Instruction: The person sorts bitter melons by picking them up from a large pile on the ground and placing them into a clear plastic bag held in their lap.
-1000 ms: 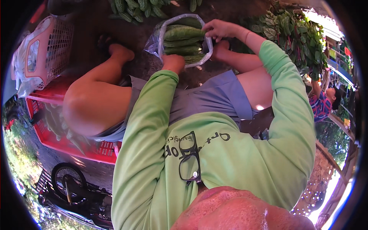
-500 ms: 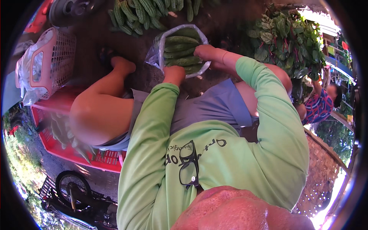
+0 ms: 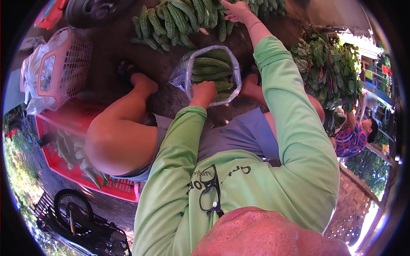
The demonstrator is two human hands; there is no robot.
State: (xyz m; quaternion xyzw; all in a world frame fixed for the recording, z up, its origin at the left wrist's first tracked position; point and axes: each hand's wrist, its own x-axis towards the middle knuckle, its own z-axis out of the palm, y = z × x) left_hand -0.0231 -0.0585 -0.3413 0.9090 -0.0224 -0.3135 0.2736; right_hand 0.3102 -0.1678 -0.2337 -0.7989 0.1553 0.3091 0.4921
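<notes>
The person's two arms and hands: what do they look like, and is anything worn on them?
The loose, light-green fabric left sleeve reaches close to the wrist; the matching light-green right sleeve stops higher, on the forearm. Both are wrinkled, with no print visible. The bare left hand and bare right hand wear no gloves, and no cables show.

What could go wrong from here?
The plastic bag stands open with only the left hand at it, so it might slump and spill the green vegetables inside. Their bumpy skins could perhaps tear the thin plastic. The right hand is at the vegetable pile, where a careless knock might send loose pieces rolling.
</notes>
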